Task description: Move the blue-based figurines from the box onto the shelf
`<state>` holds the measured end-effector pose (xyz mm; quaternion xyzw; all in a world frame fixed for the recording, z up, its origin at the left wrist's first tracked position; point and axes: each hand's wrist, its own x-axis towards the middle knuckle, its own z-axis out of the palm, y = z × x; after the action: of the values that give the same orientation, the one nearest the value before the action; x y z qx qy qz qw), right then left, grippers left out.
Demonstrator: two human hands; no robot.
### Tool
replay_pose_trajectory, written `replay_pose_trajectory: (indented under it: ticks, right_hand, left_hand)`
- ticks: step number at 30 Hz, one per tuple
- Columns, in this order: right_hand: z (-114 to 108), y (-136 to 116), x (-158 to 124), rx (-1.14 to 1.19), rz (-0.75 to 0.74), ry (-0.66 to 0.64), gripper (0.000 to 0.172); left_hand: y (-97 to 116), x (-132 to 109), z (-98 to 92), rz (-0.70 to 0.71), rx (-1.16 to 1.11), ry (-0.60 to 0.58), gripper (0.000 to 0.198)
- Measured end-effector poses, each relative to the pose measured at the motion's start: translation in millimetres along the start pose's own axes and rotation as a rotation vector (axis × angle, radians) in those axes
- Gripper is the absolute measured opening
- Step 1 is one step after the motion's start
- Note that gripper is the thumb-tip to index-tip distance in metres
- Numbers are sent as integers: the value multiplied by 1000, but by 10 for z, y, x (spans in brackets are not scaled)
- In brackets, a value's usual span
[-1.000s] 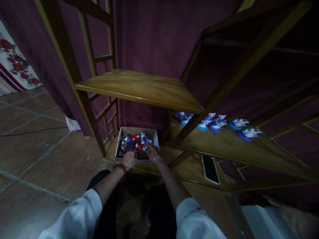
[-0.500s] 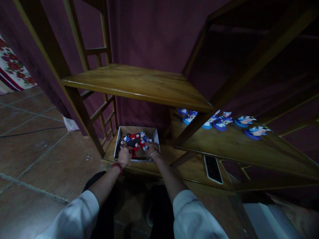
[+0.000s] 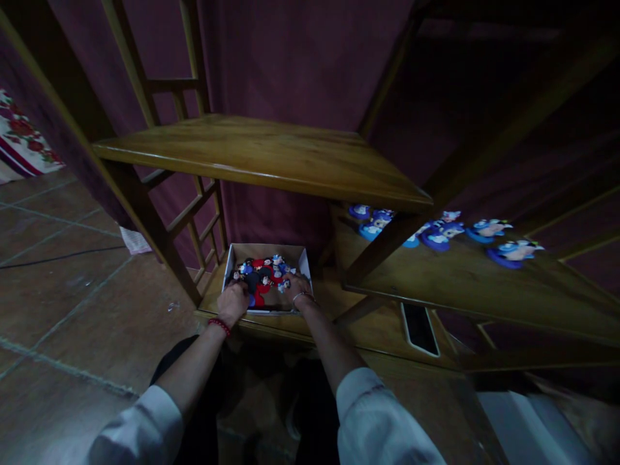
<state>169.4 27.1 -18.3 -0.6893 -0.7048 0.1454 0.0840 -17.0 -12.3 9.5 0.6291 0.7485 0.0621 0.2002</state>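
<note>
A shallow cardboard box (image 3: 264, 250) rests on the lowest wooden shelf (image 3: 372, 330) and holds several small red, blue and black figures (image 3: 261, 272). My left hand (image 3: 233, 299), with a red bead bracelet at the wrist, is curled over the box's near left corner among the figures. At the near right side of the box is my right hand (image 3: 298, 286), wearing a thin bangle, its fingers bent down onto the figures. What either hand grips is too dark and small to make out.
Several blue figures (image 3: 438, 234) stand in a row on the middle shelf (image 3: 460, 284) to the right. A dark phone (image 3: 419, 328) lies on the lowest shelf. A bare upper shelf (image 3: 271, 158) overhangs the box. Tiled floor (image 3: 72, 284) lies left, a dark red curtain (image 3: 300, 58) behind.
Both hands have reached a little deeper into the box, the left sliding from the front edge to the left corner. The view has tilted slightly upward and nearer.
</note>
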Motion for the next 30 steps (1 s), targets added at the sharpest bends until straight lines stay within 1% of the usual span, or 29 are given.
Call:
replay_pose_trajectory:
  ticks: [3,9,13,17,21,27,30]
  right_hand:
    - [16,10,16,22,7,-11,26]
    - [52,51,36,49,9,-5,26]
    - [68,79,39,147,86,-13,27]
    - [67,104,15,219,95,-16,28]
    - [86,136,-6,437,122,-22,31]
    - [167,190,-16,828,126,-27,38]
    - [165,201,-45,921,133,-32,36]
  left_hand:
    - [14,-22,-23,-3,44,-36,28]
    - [32,-18,9,29,100,-39,29]
    - [29,-3,37,81,69,-16,28]
    - [41,23,56,94,-5,-31,28]
    - [78,62,106,130,-142,-40,30]
    - [126,123,257,176,-293,-93,28]
    - [150,134,301,179,-312,-121,29]
